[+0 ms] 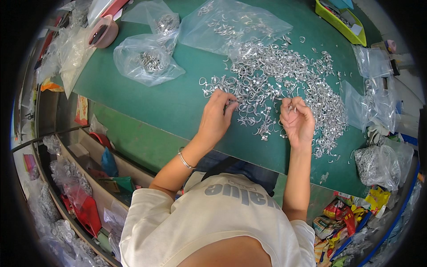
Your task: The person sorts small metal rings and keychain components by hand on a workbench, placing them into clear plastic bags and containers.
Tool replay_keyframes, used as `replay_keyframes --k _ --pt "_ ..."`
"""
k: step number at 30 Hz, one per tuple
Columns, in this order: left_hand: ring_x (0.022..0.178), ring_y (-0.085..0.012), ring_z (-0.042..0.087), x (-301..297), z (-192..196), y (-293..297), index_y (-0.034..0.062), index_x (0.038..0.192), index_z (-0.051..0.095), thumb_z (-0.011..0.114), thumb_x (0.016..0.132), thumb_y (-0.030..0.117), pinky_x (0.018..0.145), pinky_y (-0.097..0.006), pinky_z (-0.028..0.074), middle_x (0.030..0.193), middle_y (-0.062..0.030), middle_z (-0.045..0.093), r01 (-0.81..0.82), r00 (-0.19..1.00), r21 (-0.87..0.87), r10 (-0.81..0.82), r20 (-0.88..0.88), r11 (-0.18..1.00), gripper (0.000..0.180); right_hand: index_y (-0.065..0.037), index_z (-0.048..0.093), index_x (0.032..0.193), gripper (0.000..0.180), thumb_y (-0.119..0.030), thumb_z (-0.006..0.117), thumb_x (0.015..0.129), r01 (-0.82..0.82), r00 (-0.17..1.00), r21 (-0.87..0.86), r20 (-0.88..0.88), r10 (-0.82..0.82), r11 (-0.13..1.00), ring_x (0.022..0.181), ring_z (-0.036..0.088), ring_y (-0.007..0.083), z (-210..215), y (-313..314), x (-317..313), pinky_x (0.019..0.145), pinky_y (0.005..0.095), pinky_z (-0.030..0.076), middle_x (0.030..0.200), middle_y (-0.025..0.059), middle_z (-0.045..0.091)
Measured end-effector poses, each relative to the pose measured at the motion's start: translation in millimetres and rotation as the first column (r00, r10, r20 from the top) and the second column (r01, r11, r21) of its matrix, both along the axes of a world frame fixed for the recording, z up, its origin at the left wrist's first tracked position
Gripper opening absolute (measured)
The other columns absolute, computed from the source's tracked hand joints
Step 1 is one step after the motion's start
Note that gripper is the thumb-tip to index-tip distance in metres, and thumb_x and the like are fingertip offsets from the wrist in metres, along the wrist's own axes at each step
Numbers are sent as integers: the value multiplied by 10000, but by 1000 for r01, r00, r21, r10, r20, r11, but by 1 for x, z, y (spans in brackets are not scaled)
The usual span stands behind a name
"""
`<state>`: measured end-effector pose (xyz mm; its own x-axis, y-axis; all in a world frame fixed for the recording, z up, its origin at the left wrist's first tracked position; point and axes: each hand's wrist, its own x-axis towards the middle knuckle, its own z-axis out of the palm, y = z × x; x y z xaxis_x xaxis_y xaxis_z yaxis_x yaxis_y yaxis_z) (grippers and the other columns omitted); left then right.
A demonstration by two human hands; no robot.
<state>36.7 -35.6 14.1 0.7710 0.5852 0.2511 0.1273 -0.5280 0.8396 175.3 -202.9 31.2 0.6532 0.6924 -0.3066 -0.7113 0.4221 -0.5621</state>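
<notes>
A wide heap of small silver metal rings (275, 64) is spread over the green table (155, 104). At the near left edge of the heap, my left hand (216, 115) has its thumb and fingers pinched together on something small and dark that I cannot make out. To its right, my right hand (297, 120) is turned palm up with curled fingers at the heap's near side. A small silver piece shows at its fingertips, perhaps a ring; its exact kind is too small to tell.
Clear plastic bags with silver pieces (151, 60) lie on the table's left. A large clear bag (231, 26) covers its far part. A pink bowl (104, 31) stands far left, a yellow-green bin (342, 20) far right. A filled bag (378, 164) hangs near the right edge.
</notes>
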Motion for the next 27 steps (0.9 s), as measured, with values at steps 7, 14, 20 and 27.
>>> replay_keyframes --k 7,14,20,27 --pt "581 -124 395 -6 -7 7 6 903 576 689 733 -4 535 -264 374 765 -48 484 12 998 -253 -28 -58 967 204 -41 571 841 84 -109 608 809 270 656 -647 666 355 713 521 501 206 -8 16 -4 476 305 389 691 75 581" --pt "790 -286 551 -4 4 -5 1 914 572 713 711 35 686 -350 447 828 -109 512 77 987 77 -65 -144 994 249 -63 615 815 141 -156 695 743 656 109 -573 716 690 491 619 591 314 -9 38 -18 541 399 440 718 116 614" --pt "696 -214 517 -5 0 1 -4 874 596 678 731 -10 616 -303 422 825 -90 526 68 997 39 -66 -46 997 165 -75 643 906 193 -133 700 731 580 232 -664 690 685 472 597 581 295 1 25 -14 525 391 435 682 103 587" --pt "636 -72 433 -5 2 10 4 879 650 643 779 -20 543 -224 352 812 -12 548 1 1000 -256 -1 1 967 103 -77 639 887 156 -114 688 743 631 36 -509 773 634 585 613 586 289 -15 30 -18 530 378 439 715 95 607"
